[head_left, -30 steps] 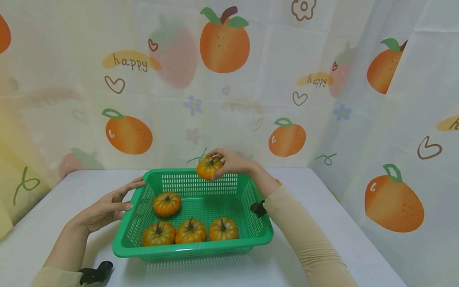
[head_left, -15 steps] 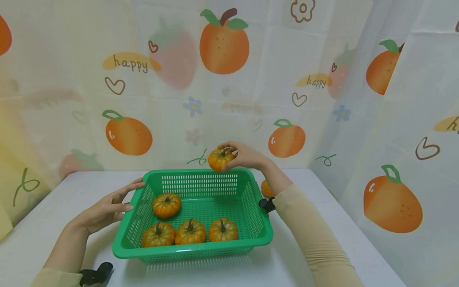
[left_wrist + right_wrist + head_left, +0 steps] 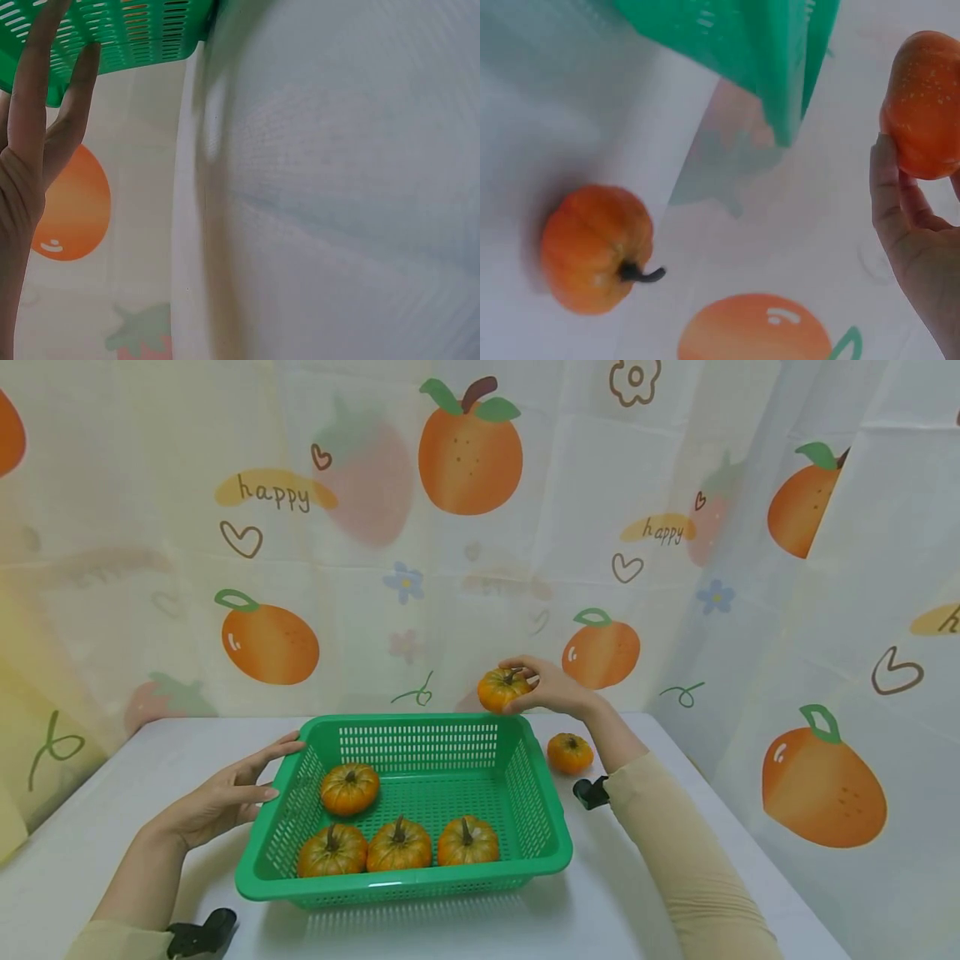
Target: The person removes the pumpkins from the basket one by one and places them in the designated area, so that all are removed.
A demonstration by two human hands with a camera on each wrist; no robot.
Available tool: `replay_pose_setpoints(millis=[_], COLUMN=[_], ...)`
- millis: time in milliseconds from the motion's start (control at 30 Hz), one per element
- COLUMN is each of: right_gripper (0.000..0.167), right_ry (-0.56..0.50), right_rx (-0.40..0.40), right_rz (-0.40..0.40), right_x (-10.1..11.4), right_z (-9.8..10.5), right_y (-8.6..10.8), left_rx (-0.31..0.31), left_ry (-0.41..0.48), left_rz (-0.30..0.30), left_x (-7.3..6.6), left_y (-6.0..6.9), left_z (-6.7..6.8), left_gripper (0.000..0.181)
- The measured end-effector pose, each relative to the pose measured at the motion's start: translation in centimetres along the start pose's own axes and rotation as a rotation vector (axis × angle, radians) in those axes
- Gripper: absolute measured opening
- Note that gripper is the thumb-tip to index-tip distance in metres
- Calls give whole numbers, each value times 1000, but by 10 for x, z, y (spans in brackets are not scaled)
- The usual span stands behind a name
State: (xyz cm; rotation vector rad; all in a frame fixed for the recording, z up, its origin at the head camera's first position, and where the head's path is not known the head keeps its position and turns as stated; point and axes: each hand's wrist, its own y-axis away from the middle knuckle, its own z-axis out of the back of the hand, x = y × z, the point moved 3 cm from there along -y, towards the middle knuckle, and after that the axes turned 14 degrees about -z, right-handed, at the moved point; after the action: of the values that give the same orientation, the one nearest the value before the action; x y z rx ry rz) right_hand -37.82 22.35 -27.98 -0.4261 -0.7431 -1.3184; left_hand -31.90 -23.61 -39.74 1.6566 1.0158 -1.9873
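Backdrop [image 3: 480, 585]: curtain printed with fruit, hanging behind the white counter [image 3: 585, 893].

Green basket [image 3: 405, 883] on the counter, perforated walls, open top.

Left hand [image 3: 225, 793] at the basket's left rim: fingers extended and touching, nothing gripped. Probably steadies the basket; light contact seems enough for that.

Right hand [image 3: 553, 687] raised near the basket's far right corner, fingers and thumb curved round the held pumpkin [image 3: 498, 691], stem uppermost. Sideways grasp presumably suits the squat body and spares the stem. Whether the fruit is over the far rim or beyond it: cannot tell from the head view.

Four further pumpkins inside the basket. Front left pumpkin [image 3: 332, 850], front middle pumpkin [image 3: 398, 843] and front right pumpkin [image 3: 468, 841] form a row at the near wall, which likely stops them rolling. Rear pumpkin [image 3: 349, 789] sits behind the row, toward the left wall.

Loose pumpkin [image 3: 569, 753] on the counter, just outside the right wall. Obstruction: that wall and its rim separate it from the basket's interior.

Right wrist strap [image 3: 591, 793] appears near the loose pumpkin; possible knock if lowered, depth unclear. Left wrist strap [image 3: 198, 935] well apart from the fruit.
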Motion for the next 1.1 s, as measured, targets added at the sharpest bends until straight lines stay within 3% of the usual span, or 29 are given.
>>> replay_pose_setpoints(millis=[700, 1100], right_gripper=[77, 75], right_ry=[-70, -87], right_rx=[-141, -209], right_rz=[-182, -269], right_x=[-87, -119], right_z=[34, 39], right_y=[22, 34], left_rx=[8, 4], left_ry=[24, 22], left_rz=[-19, -7], left_x=[-2, -6], left_y=[0, 0], left_z=[-2, -5], left_gripper=[66, 67])
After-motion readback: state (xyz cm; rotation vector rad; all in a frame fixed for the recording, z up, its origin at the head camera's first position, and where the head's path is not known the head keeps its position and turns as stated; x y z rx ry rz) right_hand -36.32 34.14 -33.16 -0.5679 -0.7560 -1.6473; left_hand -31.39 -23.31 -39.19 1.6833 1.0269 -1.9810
